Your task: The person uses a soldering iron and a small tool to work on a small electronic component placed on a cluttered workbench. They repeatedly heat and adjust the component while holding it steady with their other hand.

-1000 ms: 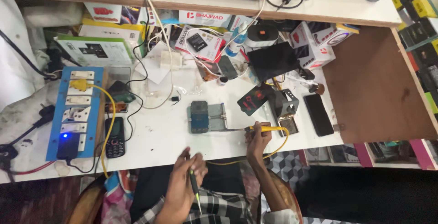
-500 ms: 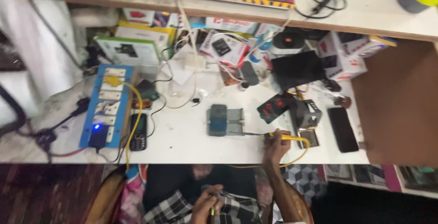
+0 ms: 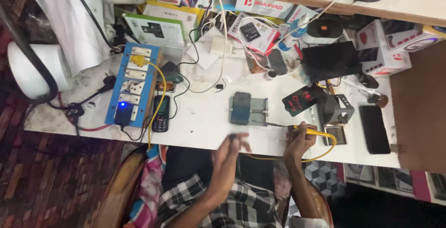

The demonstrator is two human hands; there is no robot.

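Your right hand point(image 3: 299, 139) had its grip closed around a yellow-handled soldering iron point(image 3: 297, 128), tip pointing at the phone point(image 3: 241, 108) clamped in a metal holder point(image 3: 258, 112) on the white surface point(image 3: 200, 116). Your left hand point(image 3: 230, 156) hovered blurred at the surface's edge; whether its grip held something dark, you couldn't tell. A blue power strip point(image 3: 132, 86) lay well to the left.

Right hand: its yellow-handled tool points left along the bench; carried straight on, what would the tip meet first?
The right hand aims the tool at the metal holder clamping a phone. The tip would likely meet the holder's edge first, though its height above the bench is unclear.
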